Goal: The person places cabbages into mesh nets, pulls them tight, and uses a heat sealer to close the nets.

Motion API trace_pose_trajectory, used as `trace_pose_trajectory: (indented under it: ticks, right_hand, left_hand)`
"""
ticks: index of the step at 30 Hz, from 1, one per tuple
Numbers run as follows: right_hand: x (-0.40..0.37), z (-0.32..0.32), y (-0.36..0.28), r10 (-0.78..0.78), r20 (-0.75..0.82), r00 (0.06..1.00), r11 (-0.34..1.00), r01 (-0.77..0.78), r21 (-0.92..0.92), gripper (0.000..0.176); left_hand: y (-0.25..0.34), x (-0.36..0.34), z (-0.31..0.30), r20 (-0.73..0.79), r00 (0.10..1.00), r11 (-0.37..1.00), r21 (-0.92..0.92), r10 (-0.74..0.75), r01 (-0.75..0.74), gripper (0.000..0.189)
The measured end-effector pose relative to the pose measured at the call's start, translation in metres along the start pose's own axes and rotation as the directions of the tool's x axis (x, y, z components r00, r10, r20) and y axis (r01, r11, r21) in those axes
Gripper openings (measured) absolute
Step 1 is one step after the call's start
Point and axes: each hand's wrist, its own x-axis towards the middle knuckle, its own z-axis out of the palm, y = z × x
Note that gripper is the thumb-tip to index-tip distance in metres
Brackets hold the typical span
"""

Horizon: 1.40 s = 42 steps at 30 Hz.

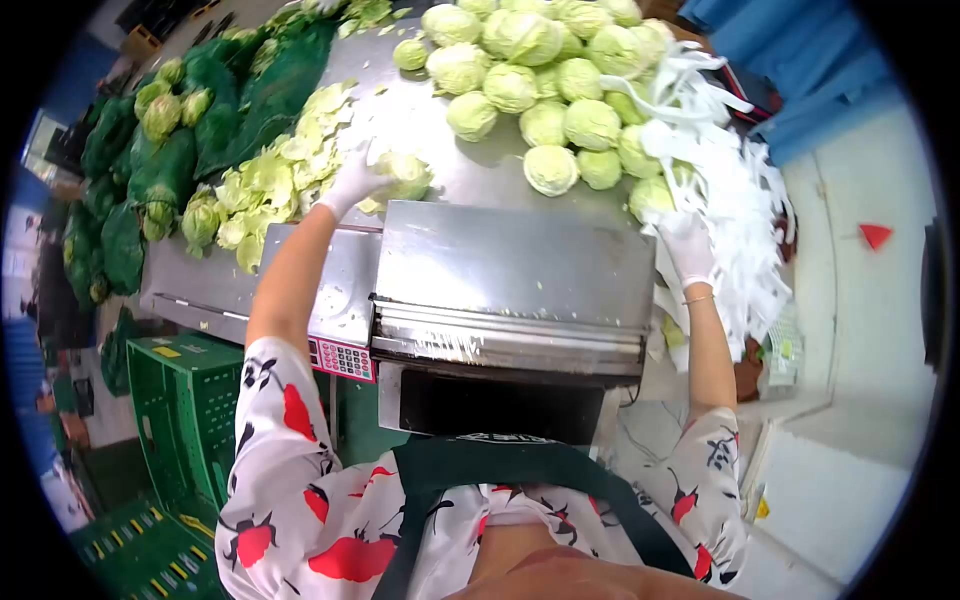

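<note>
My left hand [352, 182], in a white glove, reaches past the steel machine [510, 270] and grips a pale green cabbage [408, 176] on the steel table [430, 120]. My right hand [688, 245], also gloved, is at the machine's right edge, touching a cabbage [650, 197] and the white foam nets [735, 200] heaped there; I cannot tell if it grips anything. A pile of several trimmed cabbages [545, 70] lies at the far side of the table.
Loose cabbage leaves [270, 175] lie along the table's left side. Green mesh sacks of cabbages [180, 130] are stacked further left. Green plastic crates [185, 410] stand on the floor at the left. A scale keypad [342, 358] sits at the machine's front left.
</note>
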Motion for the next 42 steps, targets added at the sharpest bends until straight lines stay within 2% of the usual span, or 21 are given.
trace_pose_trajectory:
  ticks: [4,7,8,9,10,12,15,16,19,20,23,24,25,28,31,33,35,36,39,40,42]
  right_hand:
    - [0.013,0.028,0.012,-0.012,0.180,0.984,0.999,0.019,-0.037,0.040]
    - [0.014,0.043,0.046,0.026,0.162,0.986,0.999,-0.018,-0.051,0.038]
    - [0.011,0.052,0.059,0.085,0.172,0.981,0.993,-0.069,-0.096,0.038]
    - [0.012,0.043,0.062,0.173,0.135,0.976,0.985,-0.175,0.004,0.039]
    - [0.017,0.025,0.064,0.261,0.103,0.960,0.956,-0.272,0.108,0.039]
    - [0.023,0.007,0.073,0.117,-0.315,0.942,0.980,-0.059,0.188,0.040]
    - [0.034,-0.045,0.046,0.226,-0.323,0.919,0.947,-0.130,0.294,0.041]
    - [0.039,-0.053,0.042,0.206,-0.336,0.919,0.951,-0.107,0.289,0.040]
    - [0.053,-0.057,0.076,0.393,-0.330,0.858,0.871,-0.233,0.433,0.032]
    - [0.058,-0.060,0.076,0.340,-0.314,0.886,0.915,-0.236,0.326,0.033]
    - [0.068,-0.085,0.051,0.258,-0.269,0.928,0.964,-0.264,0.015,0.036]
    - [0.067,-0.097,0.006,0.274,-0.275,0.922,0.952,-0.301,-0.059,0.036]
    - [0.067,-0.108,-0.022,0.287,-0.285,0.915,0.933,-0.334,-0.132,0.037]
    - [0.067,-0.137,-0.046,0.037,-0.617,0.786,0.991,-0.107,-0.078,0.036]
    - [0.057,-0.166,-0.095,0.179,-0.712,0.679,0.936,0.105,0.336,0.031]
    - [0.060,-0.177,-0.085,0.188,-0.838,0.512,0.833,0.369,0.412,0.028]
    - [0.063,-0.180,-0.075,0.315,-0.769,0.556,0.654,0.460,0.601,0.027]
    - [0.064,-0.176,-0.072,0.392,-0.624,0.676,0.524,0.394,0.755,0.028]
    - [0.062,-0.155,-0.070,0.433,-0.072,0.899,0.066,0.048,0.997,0.031]
    - [0.049,-0.153,-0.099,0.046,-0.309,0.950,0.630,0.213,0.747,0.033]
    - [0.021,-0.116,-0.150,-0.183,0.143,0.973,0.084,-0.129,0.988,0.030]
  left_hand:
    - [0.030,0.019,0.027,0.310,0.947,0.928,0.370,-0.086,-0.037,0.114]
    - [0.025,0.031,0.025,0.304,0.939,0.981,0.150,-0.161,0.120,0.115]
    - [0.015,0.029,0.024,0.262,0.945,0.978,0.116,-0.197,0.172,0.102]
    - [-0.006,0.026,0.024,0.298,0.909,0.928,-0.140,-0.292,0.344,0.097]
    - [-0.033,0.022,0.026,0.349,0.862,0.785,-0.379,-0.369,0.490,0.092]
    - [-0.035,0.006,0.010,0.464,0.715,0.317,-0.673,-0.523,0.669,0.076]
    - [-0.051,-0.016,0.006,0.550,0.746,-0.365,-0.827,-0.375,0.427,0.077]
    - [-0.048,-0.019,0.004,0.483,0.844,-0.509,-0.800,-0.231,0.318,0.078]
    - [-0.012,-0.039,-0.023,0.299,0.926,-0.599,-0.793,-0.229,0.108,0.077]
    - [-0.025,-0.048,-0.018,0.194,0.973,-0.731,-0.682,-0.125,0.042,0.081]
    - [0.009,-0.068,-0.049,0.156,0.931,-0.507,-0.861,-0.330,-0.035,0.083]
    - [0.008,-0.075,-0.055,0.156,0.955,-0.575,-0.818,-0.253,-0.019,0.085]
    - [0.010,-0.084,-0.062,0.143,0.944,-0.475,-0.880,-0.296,-0.015,0.085]
    - [0.008,-0.121,-0.078,0.064,0.909,-0.148,-0.989,-0.411,0.003,0.079]
    - [0.011,-0.170,-0.092,0.008,0.863,0.348,-0.913,-0.505,0.212,0.069]
    - [0.007,-0.197,-0.096,-0.086,0.853,0.651,-0.687,-0.515,0.324,0.070]
    - [0.002,-0.222,-0.087,-0.189,0.863,0.852,-0.355,-0.468,0.384,0.074]
    - [0.018,-0.224,-0.096,-0.178,0.865,0.872,-0.248,-0.469,0.422,0.083]
    - [0.012,-0.227,-0.101,-0.029,0.760,0.725,-0.325,-0.650,0.607,0.083]
    - [0.023,-0.227,-0.108,-0.133,0.804,0.807,-0.232,-0.579,0.543,0.082]
    - [0.035,-0.233,-0.113,-0.407,0.827,0.913,-0.047,-0.388,0.405,0.075]
